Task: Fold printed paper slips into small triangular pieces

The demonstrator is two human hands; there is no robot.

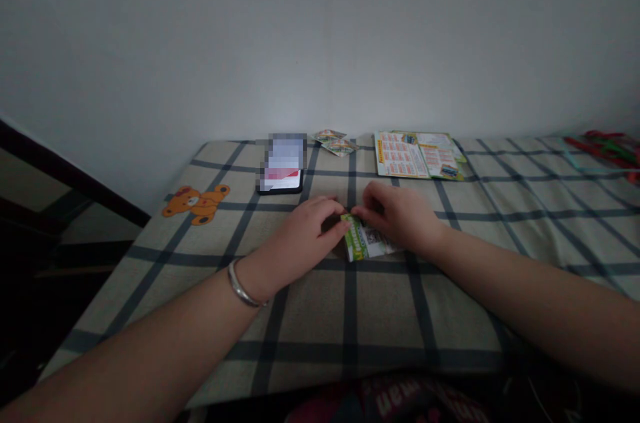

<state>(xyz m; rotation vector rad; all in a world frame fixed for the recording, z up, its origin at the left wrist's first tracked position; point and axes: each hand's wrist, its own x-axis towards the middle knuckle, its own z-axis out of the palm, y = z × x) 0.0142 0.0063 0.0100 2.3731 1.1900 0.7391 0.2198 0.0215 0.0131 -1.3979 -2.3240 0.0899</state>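
Observation:
A small green and white printed paper (359,241), apparently folded, lies on the checked tablecloth in front of me. My left hand (310,229), with a silver bangle on its wrist, pinches the paper's upper left corner between thumb and fingers. From the other side my right hand (400,216) holds the paper's top edge, its fingers curled and partly hiding the right part. Beyond my hands, two small folded paper pieces (340,146) overlap near the wall. To their right rest flat printed sheets (403,159) with red, green and yellow print.
A phone (287,166) with a lit, blurred screen lies at the back left. Beside it is an orange bear figure (196,204). A red and green tangle (607,149) sits at the far right. The checked tablecloth (310,329) covers the table up to the wall (320,36).

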